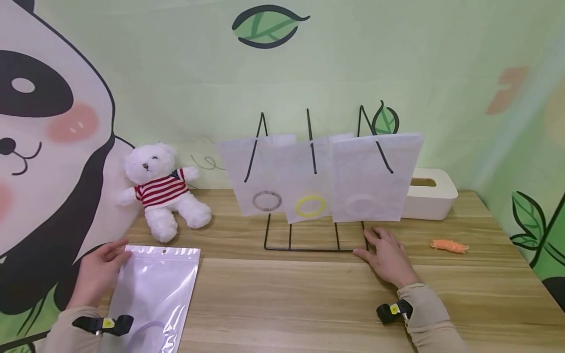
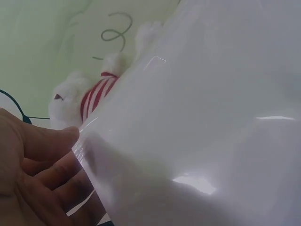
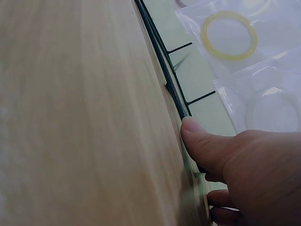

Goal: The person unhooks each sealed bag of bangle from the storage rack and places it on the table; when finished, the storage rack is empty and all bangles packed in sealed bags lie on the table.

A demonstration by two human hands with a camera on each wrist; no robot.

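Note:
At the lower left, my left hand pinches the upper left corner of a clear-fronted plastic zip bag. A pale ring shape shows low inside this bag. In the left wrist view the glossy bag fills much of the picture, its corner between thumb and fingers. A black wire rack stands in the middle, three similar bags hanging from its prongs. They hold a greyish ring, a yellow ring and a faint whitish ring. My right hand grips the rack's front right base corner, thumb on the front wire.
A white teddy bear in a striped shirt sits behind the left hand. Behind the rack at right stands a white tissue box. An orange cord bundle lies right of the right hand. A printed cloth wall backs the wooden table.

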